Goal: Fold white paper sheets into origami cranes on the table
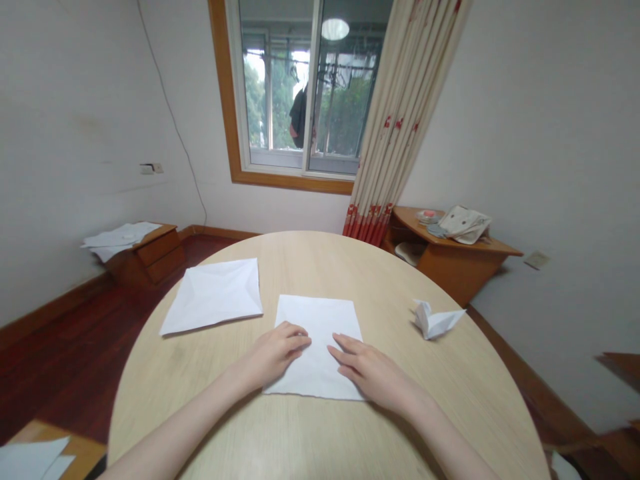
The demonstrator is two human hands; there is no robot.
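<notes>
A white sheet (320, 320) lies flat near the middle of the round table (310, 433), just in front of the person, with both hands on its near half. The left hand (277, 353) rests on the sheet's left part with its fingers curled and their tips down on the paper; I cannot tell whether it pinches any of it. The right hand (373, 373) lies flat and spread on the right part, fingers stretched toward the left hand and holding nothing. The two sets of fingertips are near each other but apart. A second, creased sheet (215, 293) lies just to the left of the first, not touching it. A folded paper figure (434, 320) stands well to the right, near the table's edge. Beyond are a window (300, 87) and a curtain (395, 120)
</notes>
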